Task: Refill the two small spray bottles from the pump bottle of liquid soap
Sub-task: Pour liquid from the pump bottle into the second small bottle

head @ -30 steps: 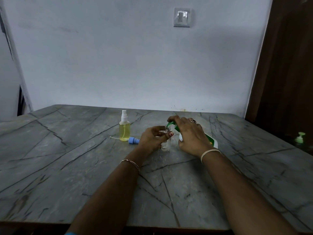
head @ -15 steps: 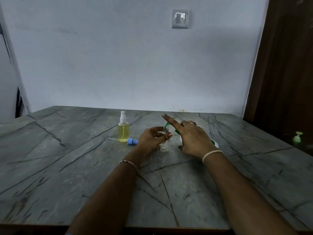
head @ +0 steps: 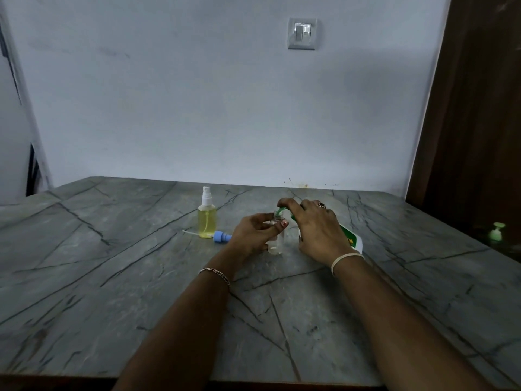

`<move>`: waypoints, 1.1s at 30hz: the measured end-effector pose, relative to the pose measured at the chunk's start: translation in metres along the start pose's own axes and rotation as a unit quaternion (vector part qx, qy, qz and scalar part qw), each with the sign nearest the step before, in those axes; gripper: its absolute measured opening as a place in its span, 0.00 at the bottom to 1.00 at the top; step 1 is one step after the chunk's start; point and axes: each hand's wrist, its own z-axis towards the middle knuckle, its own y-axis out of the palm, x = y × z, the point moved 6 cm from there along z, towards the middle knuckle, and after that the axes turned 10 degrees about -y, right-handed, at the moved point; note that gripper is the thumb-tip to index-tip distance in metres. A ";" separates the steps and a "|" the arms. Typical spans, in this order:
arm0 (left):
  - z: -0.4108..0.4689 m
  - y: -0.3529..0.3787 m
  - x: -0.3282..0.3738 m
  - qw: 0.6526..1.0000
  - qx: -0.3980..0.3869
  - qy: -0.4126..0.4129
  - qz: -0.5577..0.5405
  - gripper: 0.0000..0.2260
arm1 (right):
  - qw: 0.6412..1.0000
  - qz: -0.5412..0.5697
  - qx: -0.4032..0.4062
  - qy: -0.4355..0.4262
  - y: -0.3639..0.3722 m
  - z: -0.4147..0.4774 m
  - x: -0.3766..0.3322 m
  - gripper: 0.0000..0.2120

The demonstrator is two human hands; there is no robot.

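A small clear spray bottle (head: 276, 243) stands uncapped on the grey stone table (head: 112, 277), and my left hand (head: 253, 234) grips it from the left. My right hand (head: 315, 230) lies over the white-and-green pump bottle (head: 351, 239), which is tilted with its green spout (head: 279, 212) at the clear bottle's mouth; my fingers rest on the pump head. A second small spray bottle (head: 207, 218), filled with yellow liquid and wearing a white sprayer, stands further left. A blue sprayer cap (head: 220, 237) with its white tube lies on the table between them.
A wall with a light switch (head: 302, 33) rises behind the table's far edge. A dark brown door or curtain (head: 473, 108) is at the right, with a small green pump dispenser (head: 496, 231) beyond the table's right edge.
My right index finger, raised half a second ago, has come back down onto the pump head. The left hand still holds the clear bottle in place.
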 end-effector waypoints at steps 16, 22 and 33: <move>-0.002 0.000 -0.001 0.998 -0.038 -0.032 -0.024 0.21 | 1.000 -0.027 0.016 0.000 0.005 0.003 0.002 0.38; 0.001 -0.001 -0.004 0.998 -0.036 -0.045 -0.026 0.23 | 1.000 -0.026 0.012 -0.007 0.004 -0.004 0.007 0.41; -0.004 0.001 -0.001 0.997 -0.042 -0.049 -0.042 0.20 | 0.999 -0.032 0.030 -0.003 0.005 0.001 0.001 0.37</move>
